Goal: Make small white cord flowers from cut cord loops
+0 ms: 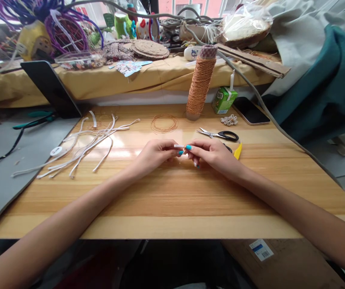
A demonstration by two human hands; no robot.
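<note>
white strip piece (pixel 179 146) sits pinched between both hands at the centre of the wooden table (pixel 172 200), held just above the surface, seemingly so the fingertips can work on it without the board getting in the way. the left hand (pixel 156 154) closes thumb and forefinger on its left end; the right hand (pixel 211 154) meets it from the 3 o'clock side, fingertips curled in and gripping the other end, so the short piece is kept taut between them. whether the right hand also holds thin cord cannot be told at this size.

from the hands, a loose pile of white strips (pixel 85 140) lies at about 10 o'clock, spread within reach of the left arm, with a small round tape measure (pixel 56 151) at its near edge. a coil of thin orange cord (pixel 164 123) lies flat at 12 o'clock, and just beyond it, toward 1 o'clock, the tall spool of orange cord (pixel 200 84) stands upright, probably so the cord can feed off freely. scissors (pixel 220 135) lie at 2 o'clock, just beside the right hand, handles pointing right, with a yellow tool (pixel 238 151) partly hidden behind the wrist. farther out at 2 o'clock are a small woven flower (pixel 229 119), a green drink carton (pixel 223 99) and a phone (pixel 250 110) lying face up.
</note>
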